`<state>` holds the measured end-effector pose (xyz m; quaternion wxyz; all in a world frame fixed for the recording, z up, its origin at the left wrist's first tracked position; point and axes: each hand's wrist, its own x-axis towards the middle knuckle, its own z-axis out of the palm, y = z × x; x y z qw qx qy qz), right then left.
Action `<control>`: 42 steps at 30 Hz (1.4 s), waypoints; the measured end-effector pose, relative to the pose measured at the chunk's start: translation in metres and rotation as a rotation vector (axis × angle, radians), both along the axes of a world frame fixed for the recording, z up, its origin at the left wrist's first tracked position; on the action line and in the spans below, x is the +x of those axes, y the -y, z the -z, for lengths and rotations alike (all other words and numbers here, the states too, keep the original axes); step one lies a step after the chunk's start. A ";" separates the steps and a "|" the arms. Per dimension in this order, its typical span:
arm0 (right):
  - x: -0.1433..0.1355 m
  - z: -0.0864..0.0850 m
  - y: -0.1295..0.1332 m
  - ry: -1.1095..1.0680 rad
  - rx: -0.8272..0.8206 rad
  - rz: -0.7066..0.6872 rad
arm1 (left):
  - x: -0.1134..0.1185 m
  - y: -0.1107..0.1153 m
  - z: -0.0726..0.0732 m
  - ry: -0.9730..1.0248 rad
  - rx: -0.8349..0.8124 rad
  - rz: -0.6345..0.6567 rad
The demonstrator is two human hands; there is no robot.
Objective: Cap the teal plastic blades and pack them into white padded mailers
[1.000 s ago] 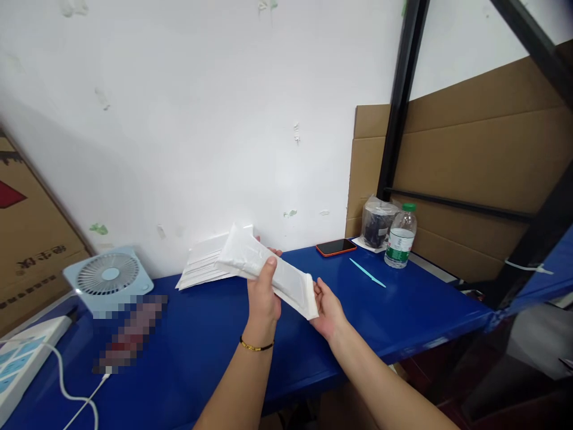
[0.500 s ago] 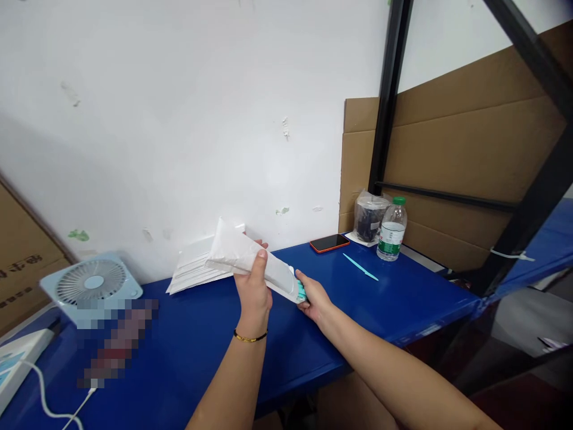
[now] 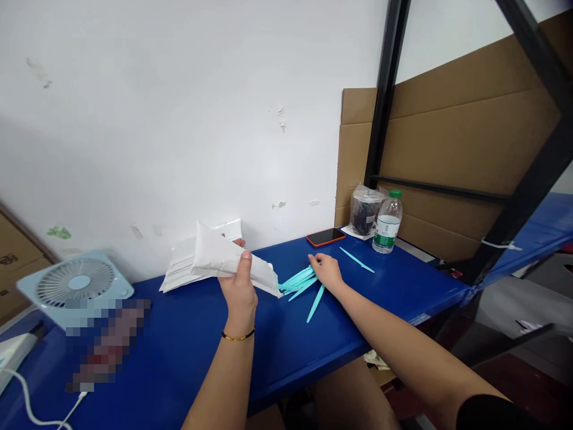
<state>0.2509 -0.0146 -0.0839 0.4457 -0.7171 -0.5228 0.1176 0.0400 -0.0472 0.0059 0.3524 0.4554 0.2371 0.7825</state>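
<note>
My left hand (image 3: 242, 286) is closed around a white padded envelope (image 3: 219, 254), thumb on top, its far end tilted up and its right end low by the table. Several slim turquoise knife-shaped plastic sticks (image 3: 299, 279) fan out beside that right end. My right hand (image 3: 327, 272) is closed over the other ends of these sticks; its fingertips are partly hidden. One stick (image 3: 316, 303) points toward the table's front edge. Apart from the bunch, a single turquoise stick (image 3: 357, 260) lies beyond my right hand. Behind the held envelope rests a stack of white envelopes (image 3: 179, 266).
On the blue table (image 3: 188, 346), a light blue fan (image 3: 78, 286) and a pixelated object (image 3: 110, 349) with a cable are at left. An orange-edged phone (image 3: 326, 237), a bagged dark cup (image 3: 364, 212) and a water bottle (image 3: 387, 224) stand toward the back right, beside a black rack post (image 3: 380, 95).
The turquoise sticks have come out of the envelope's right end and now fan across the table. My right hand has moved right, away from the envelope, with them.
</note>
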 end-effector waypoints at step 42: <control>-0.025 0.002 -0.007 0.311 -0.135 -0.023 | -0.086 -0.026 -0.023 0.353 0.056 0.237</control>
